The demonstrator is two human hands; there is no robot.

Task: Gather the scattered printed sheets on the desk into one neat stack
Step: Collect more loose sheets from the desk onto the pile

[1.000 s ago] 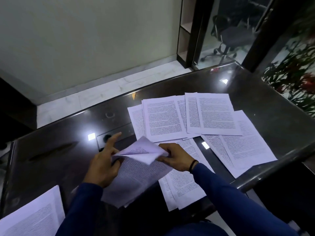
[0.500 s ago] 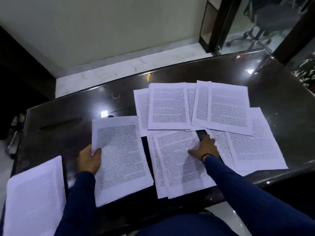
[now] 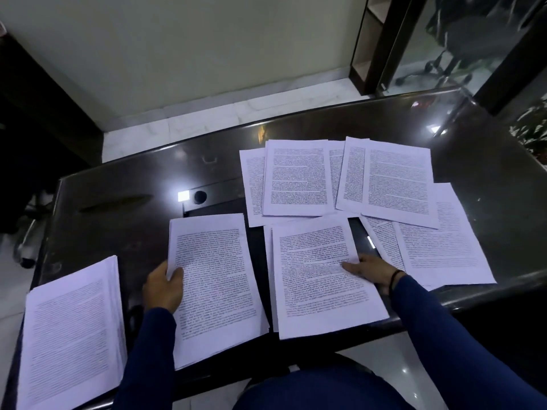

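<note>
Gathered stack (image 3: 216,285) pinched at left edge in left hand (image 3: 162,287) grip, lower centre. Right hand (image 3: 370,270) flat, unclenched, pressed on next sheet (image 3: 319,276), just right of stack, long axes roughly parallel. Leftward slide probably needed.

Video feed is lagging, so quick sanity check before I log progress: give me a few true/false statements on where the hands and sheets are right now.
1. The left hand holds the left edge of the pile in front of the person. True.
2. The right hand is lifted clear of every paper. False: it rests flat on the sheet right of that pile.
3. All the sheets form one stack. False: several overlapping sheets still lie spread across the far part of the desk.
4. A thick stack sits at the desk's near left corner. True.
</note>
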